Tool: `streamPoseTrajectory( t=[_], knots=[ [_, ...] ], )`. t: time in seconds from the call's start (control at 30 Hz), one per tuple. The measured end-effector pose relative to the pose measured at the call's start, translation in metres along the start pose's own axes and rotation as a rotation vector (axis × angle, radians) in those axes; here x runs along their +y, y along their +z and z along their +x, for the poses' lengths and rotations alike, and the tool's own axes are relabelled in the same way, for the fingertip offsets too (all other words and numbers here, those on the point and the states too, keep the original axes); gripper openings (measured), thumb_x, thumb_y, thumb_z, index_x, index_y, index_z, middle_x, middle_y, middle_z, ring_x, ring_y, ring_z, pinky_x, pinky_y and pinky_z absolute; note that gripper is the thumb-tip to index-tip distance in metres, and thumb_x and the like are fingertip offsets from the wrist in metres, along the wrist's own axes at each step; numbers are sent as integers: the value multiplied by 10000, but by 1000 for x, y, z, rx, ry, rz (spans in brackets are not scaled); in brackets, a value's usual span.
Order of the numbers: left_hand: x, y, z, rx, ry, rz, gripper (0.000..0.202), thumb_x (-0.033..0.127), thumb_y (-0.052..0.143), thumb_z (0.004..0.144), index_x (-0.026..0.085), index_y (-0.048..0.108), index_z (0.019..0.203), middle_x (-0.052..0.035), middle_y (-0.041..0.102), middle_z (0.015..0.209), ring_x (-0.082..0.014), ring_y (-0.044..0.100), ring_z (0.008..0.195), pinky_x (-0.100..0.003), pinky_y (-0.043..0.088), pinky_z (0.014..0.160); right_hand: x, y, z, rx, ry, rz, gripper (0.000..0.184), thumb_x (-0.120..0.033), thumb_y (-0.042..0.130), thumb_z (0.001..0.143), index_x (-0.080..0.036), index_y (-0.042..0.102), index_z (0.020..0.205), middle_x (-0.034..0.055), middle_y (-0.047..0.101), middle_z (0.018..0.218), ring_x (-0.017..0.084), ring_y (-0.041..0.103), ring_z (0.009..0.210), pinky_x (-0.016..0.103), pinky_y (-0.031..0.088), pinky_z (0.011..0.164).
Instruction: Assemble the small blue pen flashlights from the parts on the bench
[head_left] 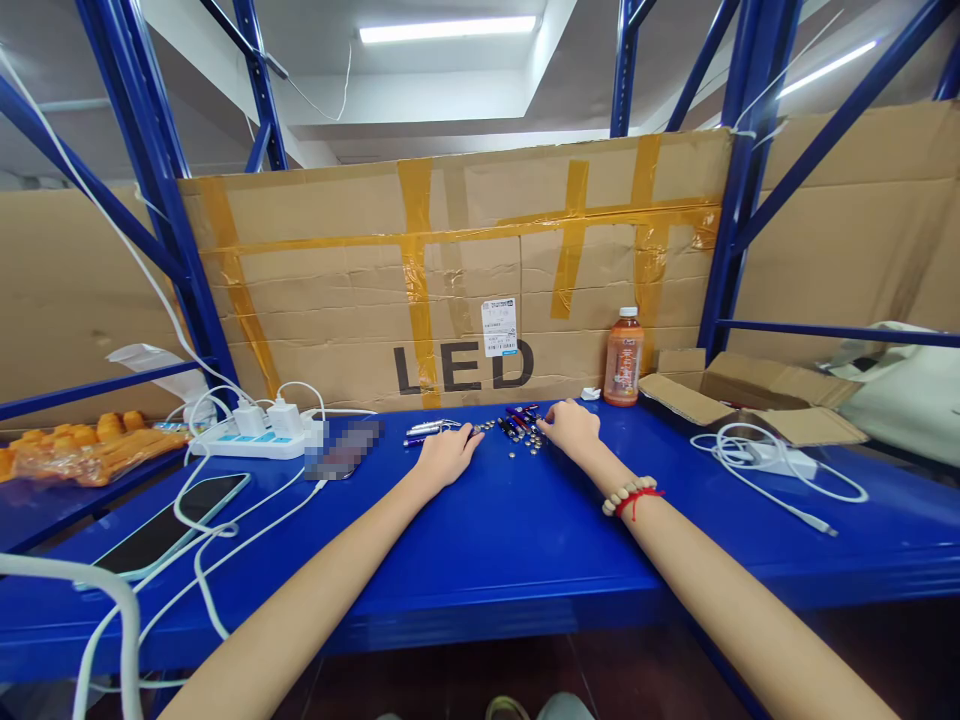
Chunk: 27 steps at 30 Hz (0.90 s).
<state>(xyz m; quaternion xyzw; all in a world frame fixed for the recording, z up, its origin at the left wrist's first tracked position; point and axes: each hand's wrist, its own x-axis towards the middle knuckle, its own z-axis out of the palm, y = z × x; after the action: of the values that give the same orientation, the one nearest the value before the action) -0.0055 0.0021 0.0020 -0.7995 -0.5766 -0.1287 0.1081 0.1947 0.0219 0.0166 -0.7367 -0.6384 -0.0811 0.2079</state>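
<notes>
Both my arms reach out over a blue shelf point(510, 540). My left hand point(448, 453) rests knuckles up, fingers curled toward several small pen-like lights point(431, 430); what is in the fingers I cannot make out. My right hand point(571, 427) lies next to a scatter of small button cells point(525, 440) and dark little tubes point(517, 415), its fingertips closed at the pile. A bead bracelet with a red string point(631, 495) sits on my right wrist.
An orange drink bottle point(623, 357) stands at the back by an open cardboard box point(750, 395). White cable and charger point(772, 460) lie right. A power strip point(247, 435), phone point(169, 525) and orange bagged items point(75, 450) lie left. A taped cardboard wall marked LED point(457, 290) closes the back.
</notes>
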Motion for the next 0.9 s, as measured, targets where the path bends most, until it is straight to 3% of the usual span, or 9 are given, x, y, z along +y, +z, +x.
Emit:
streamPoseTrajectory(
  t=[0.13,0.43,0.57,0.7,0.9],
  knots=[
    [1,0,0,5,1,3,404,441,176,884,200,489,972,-68,628,886,-225,582,852,-284,420,627,5,3,3,-111,7,16,209,-311,614,670,-218,652,853,65,623,952,192,575,885,267,422,687],
    [1,-1,-1,3,0,7,401,440,176,886,198,486,960,-67,629,866,-221,584,843,-276,414,623,5,4,4,-107,-57,83,163,-228,590,652,-223,672,792,49,646,905,189,585,854,255,424,672],
    [1,-1,0,7,5,4,407,441,172,886,195,489,955,-69,629,870,-220,583,844,-274,412,623,11,6,8,-78,-25,86,254,-179,532,679,-214,637,908,54,634,936,184,572,879,250,419,681],
    [0,0,0,6,8,2,405,440,174,885,193,489,953,-67,630,848,-223,587,826,-277,414,611,17,13,12,3,-117,79,325,-168,431,746,-197,575,1035,74,585,1042,182,529,954,276,399,756],
    [0,0,-1,16,12,-2,414,446,168,885,191,484,970,-71,627,876,-227,587,839,-284,423,615,16,29,14,-95,-284,19,373,-247,359,827,-239,474,1182,66,436,1263,223,386,1128,408,293,893]
  ],
)
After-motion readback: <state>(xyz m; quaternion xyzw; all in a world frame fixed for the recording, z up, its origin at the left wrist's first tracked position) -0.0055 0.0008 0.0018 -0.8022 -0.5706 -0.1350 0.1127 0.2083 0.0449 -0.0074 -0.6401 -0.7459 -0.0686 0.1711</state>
